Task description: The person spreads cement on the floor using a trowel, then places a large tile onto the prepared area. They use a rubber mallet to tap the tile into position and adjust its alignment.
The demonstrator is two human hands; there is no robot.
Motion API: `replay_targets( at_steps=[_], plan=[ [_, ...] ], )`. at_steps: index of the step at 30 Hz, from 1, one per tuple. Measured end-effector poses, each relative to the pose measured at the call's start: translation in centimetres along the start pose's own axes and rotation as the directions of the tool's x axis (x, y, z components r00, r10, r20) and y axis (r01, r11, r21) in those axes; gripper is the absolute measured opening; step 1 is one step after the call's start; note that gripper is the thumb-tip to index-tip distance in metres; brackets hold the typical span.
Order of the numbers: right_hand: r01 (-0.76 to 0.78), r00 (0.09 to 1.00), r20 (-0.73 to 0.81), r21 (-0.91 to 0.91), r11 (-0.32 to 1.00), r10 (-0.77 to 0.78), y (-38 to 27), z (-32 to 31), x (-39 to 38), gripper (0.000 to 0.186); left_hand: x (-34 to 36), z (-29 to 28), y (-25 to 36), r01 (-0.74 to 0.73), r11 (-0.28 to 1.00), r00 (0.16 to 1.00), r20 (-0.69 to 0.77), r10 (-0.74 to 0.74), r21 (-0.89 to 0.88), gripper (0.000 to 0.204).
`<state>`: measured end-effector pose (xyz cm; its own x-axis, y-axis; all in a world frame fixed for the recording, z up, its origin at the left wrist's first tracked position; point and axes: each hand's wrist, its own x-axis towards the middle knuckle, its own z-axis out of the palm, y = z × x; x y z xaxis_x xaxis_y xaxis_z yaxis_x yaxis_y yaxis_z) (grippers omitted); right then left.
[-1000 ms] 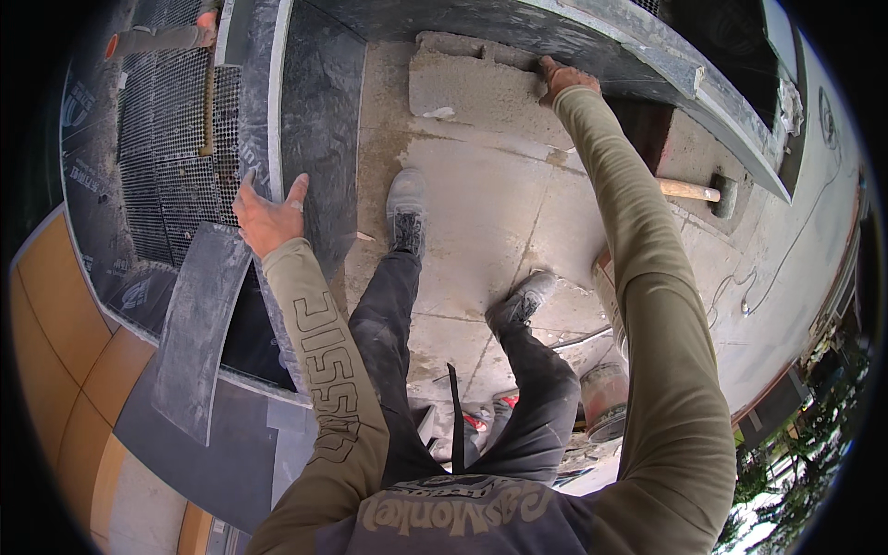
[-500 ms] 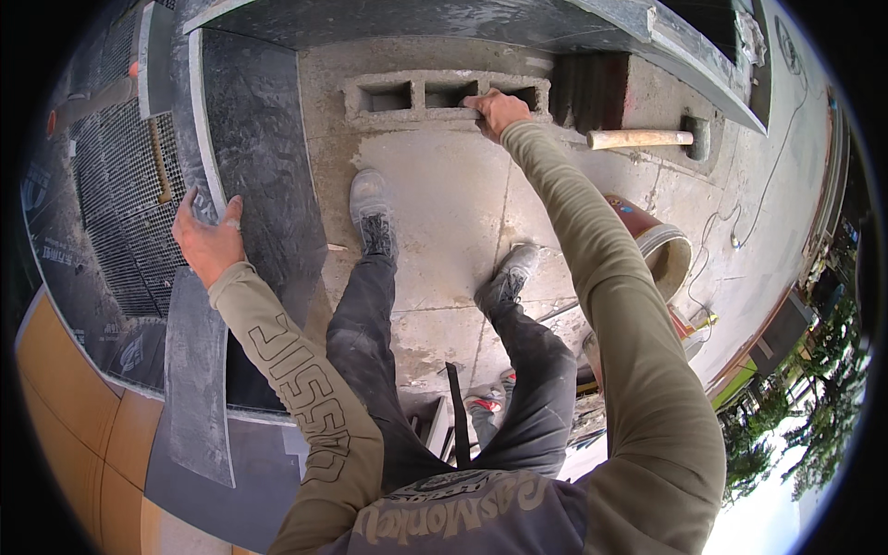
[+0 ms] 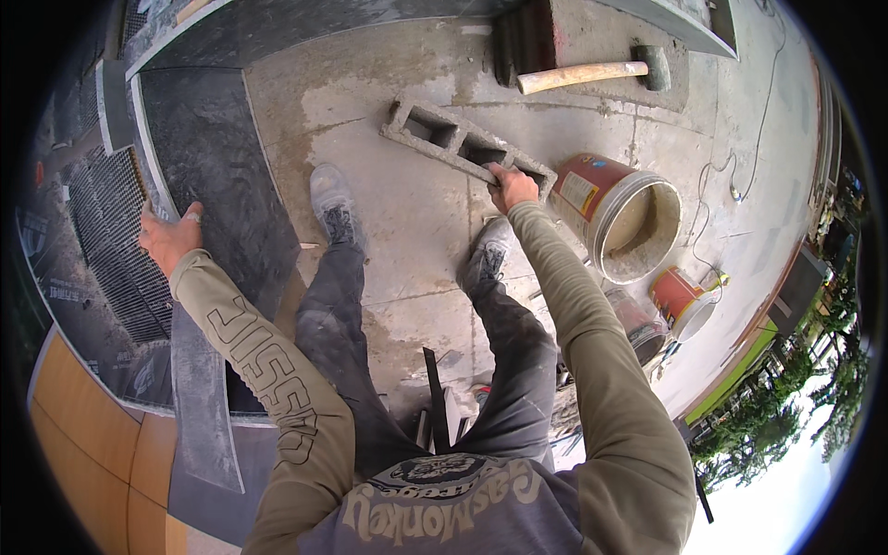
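Note:
My right hand (image 3: 514, 188) is closed around the near long wall of a grey hollow concrete block (image 3: 425, 148), close to its right end. The block is slanted, its left end farther away, and its hollows face up. Whether it touches the floor, I cannot tell. At the left, my left hand (image 3: 171, 238) rests on the pale edge of an upright dark slab (image 3: 203, 157), thumb and fingers spread to either side. Next to that hand lies a black ribbed sheet (image 3: 116, 245). A narrow dark strip (image 3: 205, 398) stands below my left wrist.
A wooden-handled mallet (image 3: 583, 78) with a dark head lies at the back right. A red-and-white bucket (image 3: 592, 190) lies right of the block, with a smaller red bucket (image 3: 675, 289) nearer me. My shoes (image 3: 335, 199) stand on the dusty floor. A cord (image 3: 733, 180) trails at the right.
My right hand has pulled the concrete block toward me and turned it aslant, away from the back slab. My left hand has stayed at the slab's edge. The view has shifted, showing more buckets.

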<state>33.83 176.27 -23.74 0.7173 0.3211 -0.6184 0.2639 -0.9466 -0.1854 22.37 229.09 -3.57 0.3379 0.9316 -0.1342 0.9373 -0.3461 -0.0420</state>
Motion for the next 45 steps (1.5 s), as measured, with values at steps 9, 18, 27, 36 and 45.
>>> replay_targets(
  at_steps=[9,18,27,36,45],
  plan=[
    [-0.363,0.928,-0.025,0.153,0.919,0.371,5.7,9.1,-10.9,0.048,-4.9,2.5,0.2,-0.087,0.996,0.987,-0.133,0.087,0.008,0.108],
    [-0.507,0.843,-0.036,0.281,0.815,0.537,13.8,15.6,-19.4,0.054,-4.7,0.4,1.2,0.011,1.000,0.991,-0.131,-0.013,-0.011,0.109],
    [-0.541,0.835,0.178,0.088,0.837,0.521,11.2,8.9,-19.4,0.058,-5.1,0.5,-3.4,-0.056,0.936,0.989,-0.148,0.004,-0.348,0.104],
    [0.111,0.994,-0.056,0.417,0.902,-0.096,-13.6,-7.2,-2.3,0.031,-15.0,-1.0,-18.3,0.278,0.687,0.915,-0.031,-0.401,-0.672,0.031],
    [0.263,0.904,-0.023,0.817,0.513,-0.426,-53.8,-14.5,10.4,0.088,-28.8,13.5,-23.8,0.632,-0.664,0.293,0.916,-0.273,-0.400,0.039]
  ],
)
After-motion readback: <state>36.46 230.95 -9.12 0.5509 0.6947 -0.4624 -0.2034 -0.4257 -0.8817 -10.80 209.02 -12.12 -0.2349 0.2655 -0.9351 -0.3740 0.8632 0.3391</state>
